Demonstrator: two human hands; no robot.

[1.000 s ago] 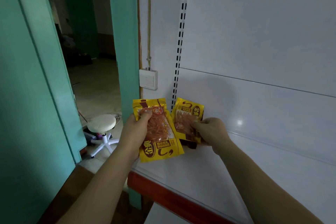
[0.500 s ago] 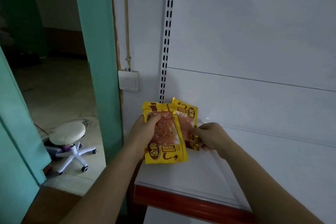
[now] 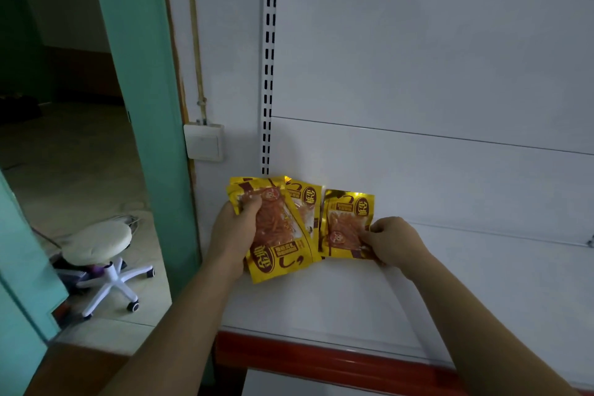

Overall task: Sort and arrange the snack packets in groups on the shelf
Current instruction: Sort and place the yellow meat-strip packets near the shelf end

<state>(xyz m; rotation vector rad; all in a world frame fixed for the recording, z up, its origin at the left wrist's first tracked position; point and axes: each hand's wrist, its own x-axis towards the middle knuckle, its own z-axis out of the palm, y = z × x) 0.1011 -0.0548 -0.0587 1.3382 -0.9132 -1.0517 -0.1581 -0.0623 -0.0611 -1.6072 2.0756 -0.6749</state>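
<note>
Left hand (image 3: 236, 231) grips fanned stack of yellow packets (image 3: 283, 235) — right hand (image 3: 393, 243) pinches single packet (image 3: 345, 225) upright on white shelf (image 3: 321, 305), just beside stack.

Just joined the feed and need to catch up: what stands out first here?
The bright yellow snack packets at the back left of the white shelf: the left hand grips a fanned bunch of packets, and the right hand pinches a single packet beside it. A white stool stands through the doorway, left.

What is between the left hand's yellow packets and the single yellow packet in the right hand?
Only a narrow strip of bare white shelf back panel, seen in the head view.
</note>
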